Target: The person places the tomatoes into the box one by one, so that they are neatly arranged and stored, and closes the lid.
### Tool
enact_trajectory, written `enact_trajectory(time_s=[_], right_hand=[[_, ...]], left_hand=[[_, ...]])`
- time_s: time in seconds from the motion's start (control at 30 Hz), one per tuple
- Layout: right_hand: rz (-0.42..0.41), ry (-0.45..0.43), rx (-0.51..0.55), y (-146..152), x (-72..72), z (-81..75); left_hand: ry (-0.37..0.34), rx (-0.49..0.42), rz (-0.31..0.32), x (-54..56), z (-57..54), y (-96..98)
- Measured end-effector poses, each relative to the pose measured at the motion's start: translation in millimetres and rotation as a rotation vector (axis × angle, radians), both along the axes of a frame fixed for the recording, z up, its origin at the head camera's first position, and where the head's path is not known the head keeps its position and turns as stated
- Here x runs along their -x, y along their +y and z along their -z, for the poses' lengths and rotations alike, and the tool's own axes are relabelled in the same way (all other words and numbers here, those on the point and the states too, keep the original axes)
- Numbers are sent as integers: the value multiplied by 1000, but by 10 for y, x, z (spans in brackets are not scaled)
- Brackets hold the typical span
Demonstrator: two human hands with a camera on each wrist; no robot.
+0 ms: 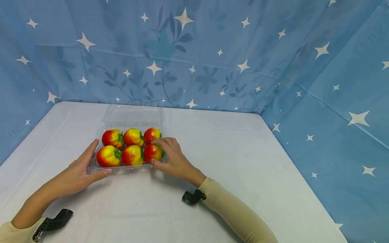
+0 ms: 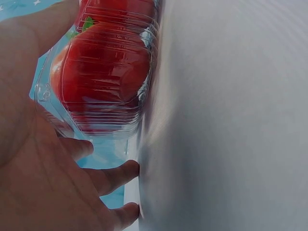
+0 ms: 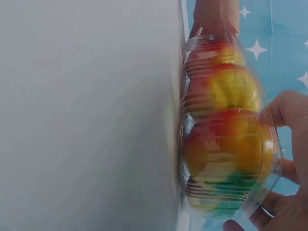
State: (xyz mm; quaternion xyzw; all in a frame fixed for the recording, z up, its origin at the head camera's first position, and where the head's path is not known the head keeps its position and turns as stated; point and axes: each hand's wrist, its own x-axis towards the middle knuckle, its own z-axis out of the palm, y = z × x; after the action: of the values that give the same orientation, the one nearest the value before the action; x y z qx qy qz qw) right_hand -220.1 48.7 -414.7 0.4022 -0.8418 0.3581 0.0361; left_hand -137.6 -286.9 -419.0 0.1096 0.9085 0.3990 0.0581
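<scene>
Several red-and-yellow bell peppers sit in two rows in a clear plastic clamshell box (image 1: 130,167), whose lid (image 1: 133,115) lies folded back behind it. My left hand (image 1: 76,173) is at the box's left side, thumb along the front and fingers spread straight. In the left wrist view, a red pepper (image 2: 103,67) shows through the ribbed wall beside that hand. My right hand (image 1: 174,158) reaches over the box's right end. Its thumb and fingers curl about the front right bell pepper (image 1: 153,153); the right wrist view shows the thumb against this pepper (image 3: 228,144).
The box stands on a white-covered table (image 1: 231,162), left of its middle. A blue curtain (image 1: 206,44) with white stars hangs behind and along the sides. Black wrist mounts (image 1: 192,197) sit at both sleeves.
</scene>
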Motion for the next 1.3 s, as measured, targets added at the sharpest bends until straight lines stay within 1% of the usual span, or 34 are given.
enact_trajectory(time_s=[0.13,0.23,0.33,0.43,0.53,0.57,0.67,0.73,0.8,0.9,0.97,1.07,1.17,1.3], right_hand=[[0,-11,-1,6,2,0],[-2,-32,17,12,-3,1],[4,-47,63,20,3,-5],[23,-50,144,46,41,-20],[70,-64,227,107,106,-51],[86,-64,251,136,135,-66],[138,-97,307,225,242,-120],[157,-128,341,277,326,-159],[158,-184,400,304,420,-180],[136,-312,494,299,556,-166],[117,-415,545,267,633,-129],[85,-564,578,185,724,-64],[58,-685,604,93,787,-14],[49,-802,690,19,813,16]], left_hand=[[-3,1,-1,-4,-2,2],[-12,-7,-1,-9,-8,5],[-34,-21,-8,-13,-18,-16],[-52,-49,-8,2,-31,-82],[-58,-111,-10,46,-49,-188],[-58,-149,-14,66,-53,-227],[-6,-275,-9,146,-29,-389],[26,-373,9,216,-9,-491],[42,-478,50,301,16,-590],[-15,-611,91,440,19,-667],[-61,-687,105,529,31,-694],[-94,-782,123,639,56,-704],[-109,-842,135,723,81,-677],[-150,-843,147,801,96,-582]])
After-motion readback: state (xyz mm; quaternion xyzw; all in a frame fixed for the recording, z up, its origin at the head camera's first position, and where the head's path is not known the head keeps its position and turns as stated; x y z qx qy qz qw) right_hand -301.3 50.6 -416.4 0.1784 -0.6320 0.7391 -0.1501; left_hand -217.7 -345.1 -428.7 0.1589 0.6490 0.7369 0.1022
